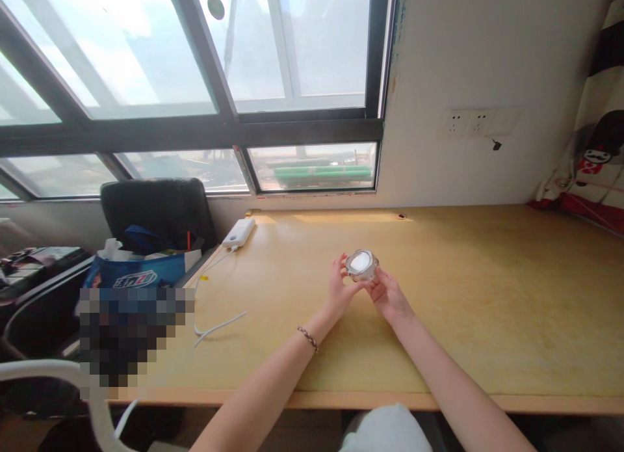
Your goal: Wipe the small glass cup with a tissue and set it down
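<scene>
Both hands hold a small round see-through container (361,263) with a scalloped rim and a white round middle. Its exact kind is too small to tell. My left hand (341,286) curls around its left side, fingertips at the rim and thumb along the lower edge. On the opposite side, my right hand (389,294) grips the lower right with thumb and fingers. The container is just above or on the yellowish wooden table (468,296); which of the two I cannot tell. A braided bracelet (308,339) circles the left wrist.
A white power strip (238,233) lies at the table's back left, and a white cable (221,323) runs down that edge. Left of the table stand a black chair (156,205) and a blue bag (134,273). A patterned curtain (597,146) hangs at the far right.
</scene>
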### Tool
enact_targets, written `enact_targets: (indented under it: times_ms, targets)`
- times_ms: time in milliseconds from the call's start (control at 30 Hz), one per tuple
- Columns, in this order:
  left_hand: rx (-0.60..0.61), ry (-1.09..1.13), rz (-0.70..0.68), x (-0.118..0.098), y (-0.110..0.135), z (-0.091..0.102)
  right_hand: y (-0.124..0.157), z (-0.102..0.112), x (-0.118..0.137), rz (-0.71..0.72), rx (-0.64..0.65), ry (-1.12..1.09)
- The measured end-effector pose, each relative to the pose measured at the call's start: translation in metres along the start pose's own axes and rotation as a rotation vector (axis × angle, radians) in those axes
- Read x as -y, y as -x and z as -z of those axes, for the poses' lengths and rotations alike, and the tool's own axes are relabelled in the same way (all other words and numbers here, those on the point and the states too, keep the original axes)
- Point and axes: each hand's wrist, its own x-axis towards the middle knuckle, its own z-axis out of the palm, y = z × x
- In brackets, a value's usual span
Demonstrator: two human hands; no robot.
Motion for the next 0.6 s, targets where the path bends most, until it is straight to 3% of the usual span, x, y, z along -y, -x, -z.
enact_targets:
  times_ms: [167,267,433,600]
  targets:
    - [0.139,0.570,0.513,0.006,-0.005,-0.003,-0.005,0.006,0.002,0.086,0.021,0.011]
    - [0.176,0.794,0.686,0.002,-0.006,-0.002,-0.006,0.008,0.003,0.121,0.036,0.154]
    - [0.142,0.922,0.683,0.000,-0.010,0.005,-0.004,0.007,0.003,0.070,0.093,0.283]
    - [0.165,0.919,0.524,-0.005,-0.013,0.009,-0.005,0.003,0.000,0.144,-0.041,0.225]
